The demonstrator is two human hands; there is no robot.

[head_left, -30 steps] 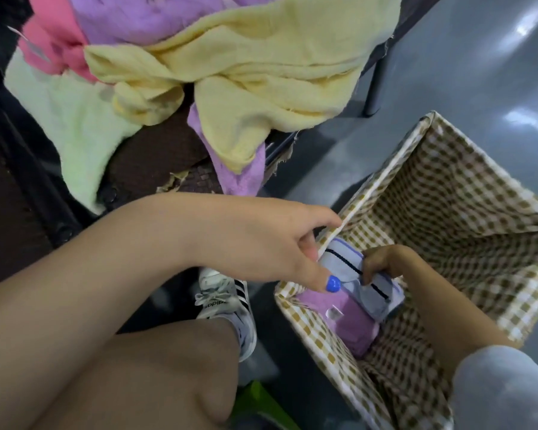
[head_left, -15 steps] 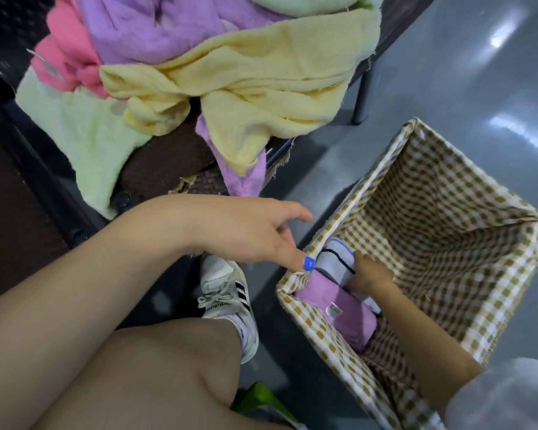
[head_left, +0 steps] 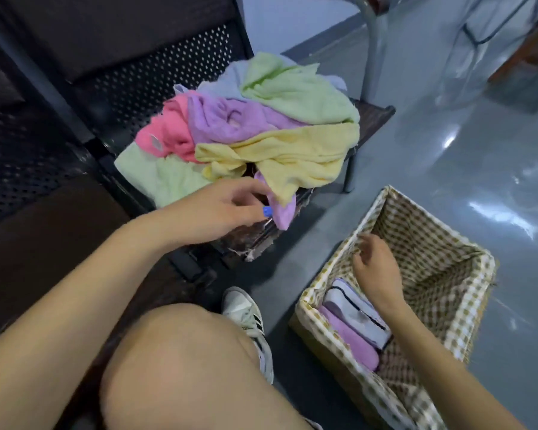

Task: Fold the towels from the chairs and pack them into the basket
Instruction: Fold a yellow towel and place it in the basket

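Observation:
A heap of unfolded towels lies on the chair seat: yellow towel (head_left: pixel 295 153), purple towel (head_left: pixel 230 119), pink towel (head_left: pixel 168 131), two light green ones (head_left: pixel 292 91). My left hand (head_left: pixel 227 206) hovers by the hanging purple corner (head_left: pixel 281 212), fingers loosely curled, holding nothing. The checked basket (head_left: pixel 466 265) stands on the floor to the right. Inside it, at its near end, a folded white towel with dark stripes (head_left: pixel 357 315) stands next to a folded purple towel (head_left: pixel 348 339). My right hand (head_left: pixel 376 268) is above the white towel, fingers relaxed, empty.
Dark perforated chairs (head_left: pixel 156 79) run along the left. My knee (head_left: pixel 180 361) and a white sneaker (head_left: pixel 249 318) fill the lower middle. Grey floor (head_left: pixel 448 156) lies beyond the basket, with a metal leg (head_left: pixel 373 48) and furniture at the top right.
My right hand has let go of the white striped towel and lifted out of the basket. My left hand moved up from the basket rim to the towel heap. The view tilted upward.

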